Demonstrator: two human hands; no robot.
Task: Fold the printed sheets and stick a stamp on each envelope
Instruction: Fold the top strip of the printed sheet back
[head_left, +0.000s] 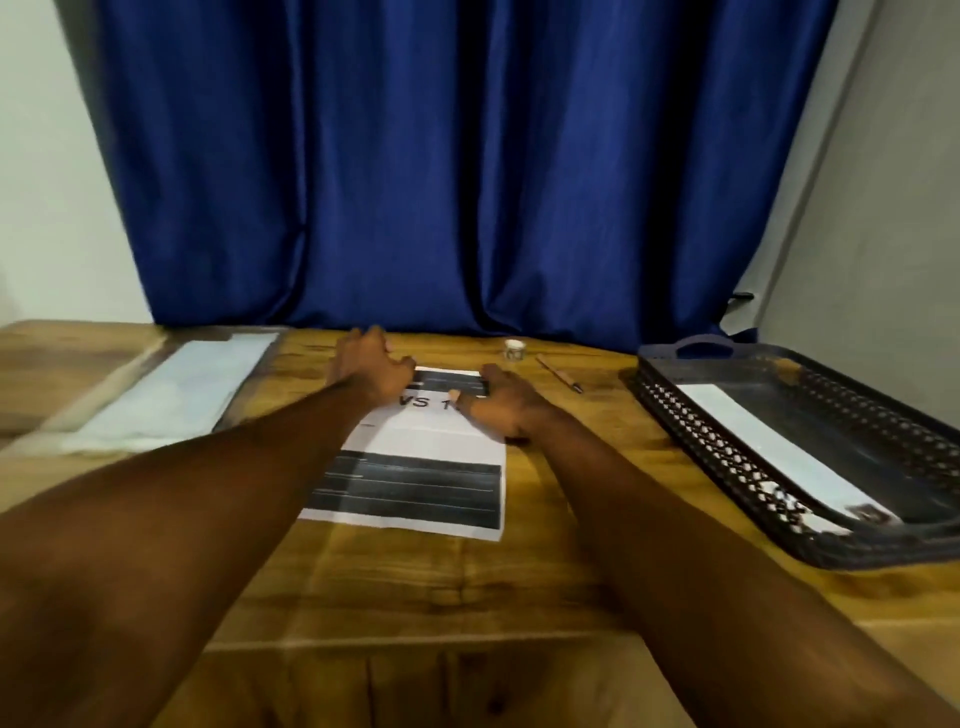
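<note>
**Both hands on a printed sheet at the middle of the worktop**

A printed sheet (415, 462) lies flat at the middle of the wooden worktop (415, 597), its long side running from the near edge toward the far edge. It carries dark printed bands at its near and far ends and large letters in between.

The left hand (371, 371) rests at the sheet's far left corner, fingers curled down at the paper's edge; whether they pinch the paper cannot be told through the blur. The right hand (501, 402) lies on the sheet's right edge, fingers spread and pressed flat, gripping nothing.

Toward the right edge of the worktop sits a dark tray (675, 415) with latticed walls and a handle at its far end. Inside it lies one long white envelope (769, 447), flat on the tray floor, with a small dark mark at its near end.

Near the left edge, a pile of pale envelopes (176, 395) lies flat.

Close to the far edge, just beyond the sheet, stands a small white pot (515, 348), with a pen (558, 372) lying beside it on the right. A blue curtain (457, 166) hangs behind the worktop.
</note>
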